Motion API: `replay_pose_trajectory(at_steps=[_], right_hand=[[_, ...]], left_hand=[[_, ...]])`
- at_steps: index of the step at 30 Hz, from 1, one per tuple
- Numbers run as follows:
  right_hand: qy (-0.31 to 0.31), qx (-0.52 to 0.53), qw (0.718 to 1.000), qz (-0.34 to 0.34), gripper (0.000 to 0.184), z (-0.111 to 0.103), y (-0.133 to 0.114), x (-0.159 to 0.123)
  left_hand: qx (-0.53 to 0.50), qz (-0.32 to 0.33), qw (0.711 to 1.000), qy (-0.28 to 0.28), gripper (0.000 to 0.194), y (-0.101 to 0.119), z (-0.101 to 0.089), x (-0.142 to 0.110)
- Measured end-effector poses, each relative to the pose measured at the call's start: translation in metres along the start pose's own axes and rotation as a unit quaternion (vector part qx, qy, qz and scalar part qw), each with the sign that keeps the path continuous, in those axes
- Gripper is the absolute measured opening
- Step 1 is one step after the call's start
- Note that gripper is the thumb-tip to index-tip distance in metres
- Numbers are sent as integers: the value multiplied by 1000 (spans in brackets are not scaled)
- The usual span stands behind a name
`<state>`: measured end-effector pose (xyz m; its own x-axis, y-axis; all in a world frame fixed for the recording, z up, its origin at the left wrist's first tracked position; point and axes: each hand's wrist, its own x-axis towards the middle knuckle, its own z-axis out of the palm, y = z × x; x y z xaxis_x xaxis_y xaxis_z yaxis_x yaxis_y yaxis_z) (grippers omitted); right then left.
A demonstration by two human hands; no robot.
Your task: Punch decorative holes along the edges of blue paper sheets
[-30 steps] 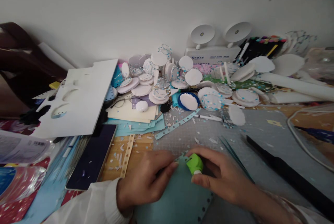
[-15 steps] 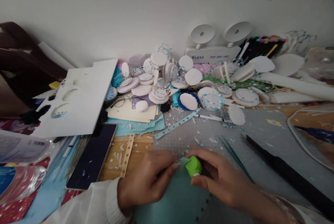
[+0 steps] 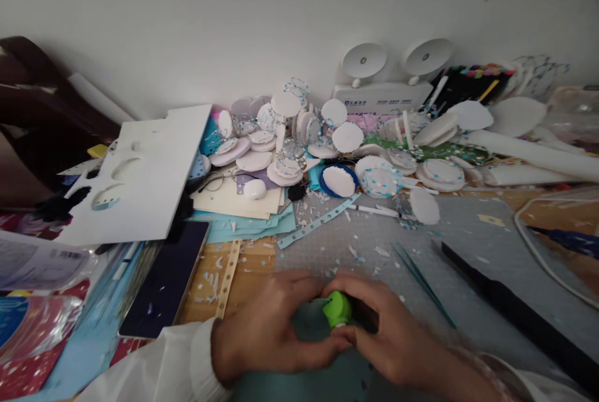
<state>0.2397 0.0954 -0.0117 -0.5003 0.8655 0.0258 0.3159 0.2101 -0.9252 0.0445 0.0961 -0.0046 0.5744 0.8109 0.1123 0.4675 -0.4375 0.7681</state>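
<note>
My right hand (image 3: 386, 327) is closed around a small lime-green paper punch (image 3: 337, 309), its thumb on the punch's pale lower end. The punch sits at the far edge of a sheet of light blue paper (image 3: 299, 383), which has a few dark punched shapes along its right side. On the left of the punch, my left hand (image 3: 276, 324) curves over the sheet's edge, holding it. Its thumb reaches across to the right thumb, and its fingertips lie near the right index finger. The hands cover part of the paper's upper edge.
Dark tweezers (image 3: 423, 283) and a long black tool (image 3: 505, 308) lie on the grey cutting mat (image 3: 468, 221), right. A phone (image 3: 166, 280) and a white cut-out board (image 3: 140, 183) are left. White discs (image 3: 349, 138) crowd the back. A punched blue strip (image 3: 318, 221) lies ahead.
The punch and my right hand have shifted left and slightly nearer me. My left thumb has left its pinch at the paper's edge and stretched right, towards the right thumb.
</note>
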Motion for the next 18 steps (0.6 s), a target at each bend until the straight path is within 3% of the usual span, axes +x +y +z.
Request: replay_pose_trajectory(at_steps=[4, 9, 13, 18], right_hand=[[3, -9, 1000, -8, 16, 1, 1, 0], [-1, 8, 1000, 8, 8, -3, -2, 2], [-3, 4, 1000, 21, 15, -4, -2, 2], [-22, 10, 999, 31, 20, -7, -3, 2]], left_hand=[[31, 26, 999, 13, 28, -3, 3, -2], [18, 38, 999, -18, 53, -5, -5, -2], [68, 56, 996, -28, 43, -6, -8, -1], [106, 77, 991, -19, 47, -11, -4, -2]])
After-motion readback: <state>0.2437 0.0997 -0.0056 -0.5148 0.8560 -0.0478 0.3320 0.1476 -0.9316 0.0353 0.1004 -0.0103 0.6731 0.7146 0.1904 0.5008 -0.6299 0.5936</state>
